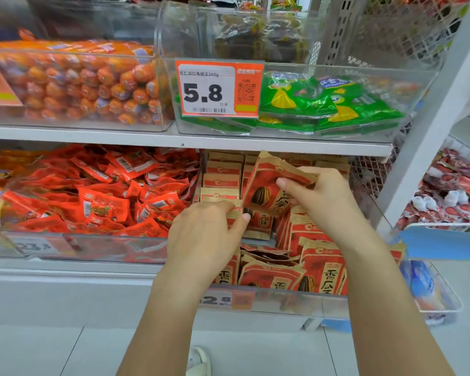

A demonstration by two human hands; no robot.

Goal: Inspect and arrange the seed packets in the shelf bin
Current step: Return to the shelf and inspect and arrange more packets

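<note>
Shelf (190,142) w/ clear bins top & bottom; lower right is the seed bin (282,302), clear front wall, price tag on it. Inside: brown-and-red packets (323,270), some upright in rows at back & right, a few lying flat and skewed in the middle front. Red snack bin (87,240) sits just left, touching side by side.

Right hand (326,196) is raised over the bin, thumb and fingers pinching one packet (269,185) by its right edge; pkt tilted, face toward camera, clear of the rows. Left hand (209,234) reaches into the bin's left side, fingers curled round the top of a 2nd pkt (258,221) that stands low in the bin; how firm that grip is, can't tell.

Risks, as I judge it: edge pinch on the lifted pkt is thin, so it may twist or slip and drop onto the flat ones, adding mess. Pushing it down btwn upright rows could crumple its corner or tip neighbours fwd. Left hand tugging its pkt may drag adjacent ones out of line. Flat pkts underneath may stop a new one standing straight.
</note>
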